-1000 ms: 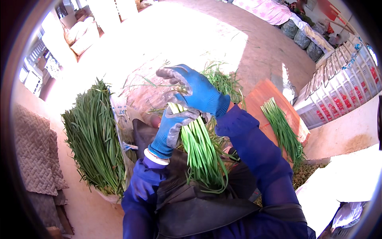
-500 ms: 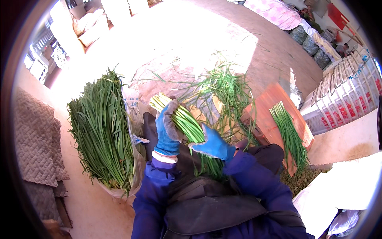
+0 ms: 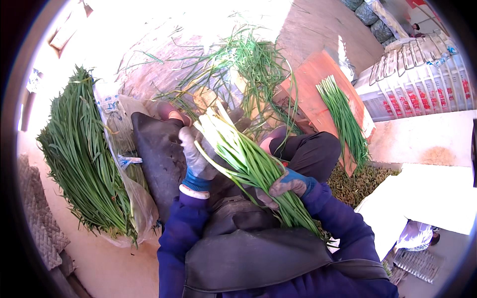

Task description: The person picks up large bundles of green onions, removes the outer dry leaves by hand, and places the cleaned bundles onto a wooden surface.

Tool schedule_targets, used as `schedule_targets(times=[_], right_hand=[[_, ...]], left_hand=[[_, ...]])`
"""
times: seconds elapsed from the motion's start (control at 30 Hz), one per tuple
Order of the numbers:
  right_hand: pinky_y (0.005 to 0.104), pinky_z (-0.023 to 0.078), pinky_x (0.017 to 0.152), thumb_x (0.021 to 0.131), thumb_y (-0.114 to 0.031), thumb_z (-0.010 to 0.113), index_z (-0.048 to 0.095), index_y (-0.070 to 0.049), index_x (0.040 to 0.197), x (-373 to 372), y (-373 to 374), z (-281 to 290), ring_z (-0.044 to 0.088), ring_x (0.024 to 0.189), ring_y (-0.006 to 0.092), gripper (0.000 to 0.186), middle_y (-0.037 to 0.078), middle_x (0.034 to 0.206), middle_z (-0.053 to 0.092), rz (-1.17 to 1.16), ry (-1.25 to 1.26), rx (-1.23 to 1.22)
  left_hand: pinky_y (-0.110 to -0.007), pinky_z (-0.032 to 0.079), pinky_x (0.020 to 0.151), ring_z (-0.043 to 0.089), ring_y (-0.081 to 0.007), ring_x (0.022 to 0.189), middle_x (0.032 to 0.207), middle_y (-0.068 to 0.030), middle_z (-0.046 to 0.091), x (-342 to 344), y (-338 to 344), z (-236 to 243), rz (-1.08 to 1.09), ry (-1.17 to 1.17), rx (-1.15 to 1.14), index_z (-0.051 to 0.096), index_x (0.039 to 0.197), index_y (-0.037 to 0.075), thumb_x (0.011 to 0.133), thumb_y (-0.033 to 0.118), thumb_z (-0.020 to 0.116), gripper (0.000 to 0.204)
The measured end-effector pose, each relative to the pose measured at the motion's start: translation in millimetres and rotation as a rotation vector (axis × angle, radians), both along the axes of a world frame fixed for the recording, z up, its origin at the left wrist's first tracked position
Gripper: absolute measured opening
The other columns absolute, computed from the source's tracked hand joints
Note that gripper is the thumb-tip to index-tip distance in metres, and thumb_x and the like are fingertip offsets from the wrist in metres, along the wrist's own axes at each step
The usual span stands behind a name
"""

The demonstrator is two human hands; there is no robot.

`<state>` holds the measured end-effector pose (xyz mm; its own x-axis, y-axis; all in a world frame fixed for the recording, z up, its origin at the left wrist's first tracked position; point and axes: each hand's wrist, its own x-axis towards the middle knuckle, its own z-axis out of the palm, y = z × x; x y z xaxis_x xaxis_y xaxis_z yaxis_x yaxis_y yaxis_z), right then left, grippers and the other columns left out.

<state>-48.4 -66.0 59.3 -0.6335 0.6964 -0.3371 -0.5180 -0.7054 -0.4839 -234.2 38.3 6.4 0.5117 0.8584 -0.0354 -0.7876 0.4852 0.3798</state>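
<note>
A bunch of garlic chives (image 3: 248, 154), pale at the stem ends and green toward the leaves, lies slanted over my lap. My right hand (image 3: 288, 185), in a blue and grey glove, is closed round its leafy part. Beside the pale ends my left hand (image 3: 199, 156), gloved alike, has its thumb spread away from the stems. Its fingers reach behind the bunch and are partly hidden. One or two stems stick out loosely toward the left palm. A smaller bunch of chives (image 3: 343, 116) rests on a reddish wooden board (image 3: 310, 74) to the right.
To my left a big heap of chives (image 3: 82, 164) lies in a clear plastic wrapper (image 3: 141, 198). Loose green leaves (image 3: 256, 59) are scattered ahead of my feet. A white crate with red print (image 3: 417, 97) stands at the far right, and full sacks (image 3: 380, 30) sit behind it.
My left hand has loosened from round the stems and now shows its grey palm. The right hand has moved right and down along the bunch, which is fanned wider. The view has shifted.
</note>
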Motion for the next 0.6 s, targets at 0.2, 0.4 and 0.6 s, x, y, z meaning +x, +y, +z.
schedule_targets(times=[0.2, 0.4, 0.6], right_hand=[[0.0265, 0.039, 0.054, 0.082, -0.030, 0.065, 0.044, -0.005, 0.130, 2, -5, -46, 0.047, 0.063, 0.0128, 0.058, 0.003, 0.078, 0.048, -0.006, 0.264, -0.100], [0.0281, 0.039, 0.055, 0.084, -0.033, 0.061, 0.050, -0.006, 0.122, -6, -6, -63, 0.047, 0.065, 0.0141, 0.048, 0.004, 0.081, 0.049, 0.020, 0.407, -0.168], [0.0292, 0.047, 0.076, 0.087, -0.027, 0.058, 0.045, -0.002, 0.128, -6, -5, -65, 0.058, 0.085, 0.0185, 0.049, 0.011, 0.107, 0.059, 0.064, 0.256, -0.122]], left_hand=[[-0.045, 0.037, 0.103, 0.043, -0.0328, 0.125, 0.142, -0.0195, 0.036, -9, -7, -23, -0.121, -0.238, -0.154, 0.025, 0.141, -0.002, 0.071, 0.079, 0.049, 0.110], [-0.045, 0.042, 0.099, 0.051, -0.0321, 0.117, 0.137, -0.0205, 0.042, 14, -14, -10, -0.133, -0.077, -0.020, 0.035, 0.136, 0.000, 0.086, 0.048, 0.058, 0.072], [-0.036, 0.048, 0.085, 0.060, -0.0264, 0.097, 0.107, -0.0198, 0.060, 20, 3, -17, -0.166, 0.071, 0.004, 0.053, 0.113, -0.006, 0.091, 0.041, 0.043, 0.054]])
